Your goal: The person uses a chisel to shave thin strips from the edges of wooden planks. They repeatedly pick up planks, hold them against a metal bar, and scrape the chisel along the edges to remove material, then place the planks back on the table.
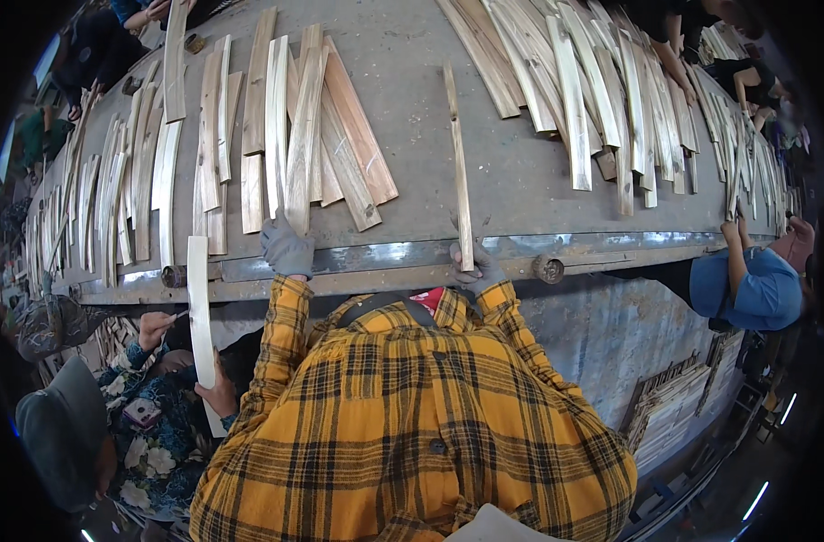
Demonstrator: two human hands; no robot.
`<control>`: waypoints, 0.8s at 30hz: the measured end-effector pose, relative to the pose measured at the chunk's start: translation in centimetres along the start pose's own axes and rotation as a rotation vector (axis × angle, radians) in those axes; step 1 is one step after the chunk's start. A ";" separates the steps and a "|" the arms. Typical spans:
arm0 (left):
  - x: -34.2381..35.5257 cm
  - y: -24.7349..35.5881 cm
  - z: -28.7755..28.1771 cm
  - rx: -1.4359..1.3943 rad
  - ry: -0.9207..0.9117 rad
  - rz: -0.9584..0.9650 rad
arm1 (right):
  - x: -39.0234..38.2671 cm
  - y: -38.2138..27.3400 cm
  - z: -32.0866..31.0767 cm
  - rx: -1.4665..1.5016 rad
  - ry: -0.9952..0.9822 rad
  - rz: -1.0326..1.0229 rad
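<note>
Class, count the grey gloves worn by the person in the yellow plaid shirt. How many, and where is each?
2: the left glove is by the near ends of some boards; the right glove holds a narrow strip. Neither is hidden.

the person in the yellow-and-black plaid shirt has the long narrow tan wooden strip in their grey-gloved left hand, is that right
The hand is wrong: the head view shows the long narrow tan wooden strip in the grey-gloved right hand.

1 downward head-worn fisheye view
</note>
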State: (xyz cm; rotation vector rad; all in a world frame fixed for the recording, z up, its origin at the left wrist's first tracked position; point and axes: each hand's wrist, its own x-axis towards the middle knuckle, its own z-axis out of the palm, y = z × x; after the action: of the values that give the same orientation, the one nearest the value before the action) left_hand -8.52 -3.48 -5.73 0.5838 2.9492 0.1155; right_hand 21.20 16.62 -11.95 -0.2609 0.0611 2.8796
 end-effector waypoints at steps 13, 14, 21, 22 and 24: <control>-2.3 13.6 -0.6 -0.942 -0.577 0.334 | 1.2 1.4 2.0 -0.305 0.134 0.110; -1.9 15.0 0.6 -0.935 -0.623 0.366 | 2.2 2.1 1.7 -0.293 0.136 0.096; -0.4 11.8 1.3 -0.760 -0.467 0.285 | 4.0 -0.1 4.0 -1.218 0.667 -0.219; -0.6 10.0 0.6 -0.736 -0.555 0.284 | 4.6 -0.4 4.7 -1.254 0.692 -0.295; -2.1 8.3 -1.6 -0.663 -0.626 0.301 | 6.8 -1.6 3.4 -1.588 0.453 -0.474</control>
State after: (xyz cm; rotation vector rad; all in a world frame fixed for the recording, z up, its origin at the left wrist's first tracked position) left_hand -3.74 3.25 -3.06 0.7648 2.0333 0.7479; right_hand 14.55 20.01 -9.88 -0.9602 -1.8567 1.7033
